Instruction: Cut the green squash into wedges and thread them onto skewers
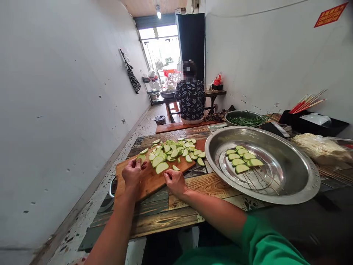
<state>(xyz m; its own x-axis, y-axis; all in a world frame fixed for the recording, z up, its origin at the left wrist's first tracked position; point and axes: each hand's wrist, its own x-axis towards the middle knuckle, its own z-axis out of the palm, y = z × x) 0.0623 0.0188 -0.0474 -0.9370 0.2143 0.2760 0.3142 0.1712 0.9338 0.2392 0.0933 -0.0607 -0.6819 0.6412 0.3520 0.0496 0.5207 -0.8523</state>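
My left hand [132,172] pinches a half-round zucchini slice [141,158] over the left part of the wooden cutting board [149,186]. To its right, my right hand [175,183] is closed with fingertips pressed together near the board's front edge; anything held in it is too thin or hidden to make out. Many pale green zucchini slices [173,150] lie in a loose heap on the board, a few spilling onto the table at its right. Inside the large metal basin [299,173] rest several skewered zucchini slices [242,156], their thin sticks [260,178] pointing toward me.
Behind the basin stands a bowl of green vegetables [245,119]. A black tray [335,127] with red-ended sticks [306,103] and a plastic bag of pale food [321,147] are at the right. Another person [191,97] sits farther off, back toward me, on a bench [171,127].
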